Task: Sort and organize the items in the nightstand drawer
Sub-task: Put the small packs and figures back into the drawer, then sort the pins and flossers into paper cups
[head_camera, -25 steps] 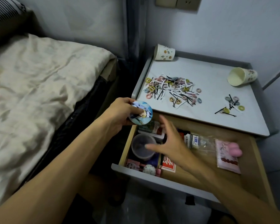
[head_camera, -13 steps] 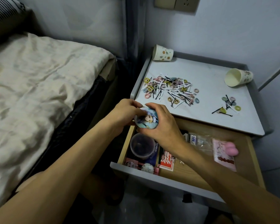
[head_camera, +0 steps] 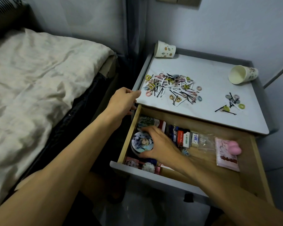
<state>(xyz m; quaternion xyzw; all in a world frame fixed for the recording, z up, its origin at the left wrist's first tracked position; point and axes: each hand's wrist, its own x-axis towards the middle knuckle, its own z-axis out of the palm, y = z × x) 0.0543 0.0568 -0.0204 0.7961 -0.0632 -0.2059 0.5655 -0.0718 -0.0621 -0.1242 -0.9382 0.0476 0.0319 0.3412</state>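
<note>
Head view looks down on an open wooden drawer (head_camera: 153, 176) at the lower centre of the frame, with both forearms reaching in from the bottom edge. The right hand (head_camera: 160, 144) sits in the drawer's left part, thumb and fingers curled round the rim of a round badge (head_camera: 141, 141) with a cartoon figure; the badge lies face up there, over a dark round container. Right of it stands a row of small boxes (head_camera: 185, 137), then a clear bag, and a pink packet (head_camera: 225, 159) with a pink squishy toy (head_camera: 234, 147) on it. Higher, the left hand (head_camera: 122, 103) is at the nightstand's front left corner, fingers loosely bent and grasping nothing. On the grey nightstand top (head_camera: 211, 75) lie a large pile of hair ties and pins (head_camera: 171, 87) and a smaller pile (head_camera: 232, 103) to its right. Farther back are a patterned paper cup (head_camera: 165, 49) at the left rear corner and a tipped cup (head_camera: 242, 74) on its side at the right. A bed (head_camera: 39, 79) fills the left of the frame.
</note>
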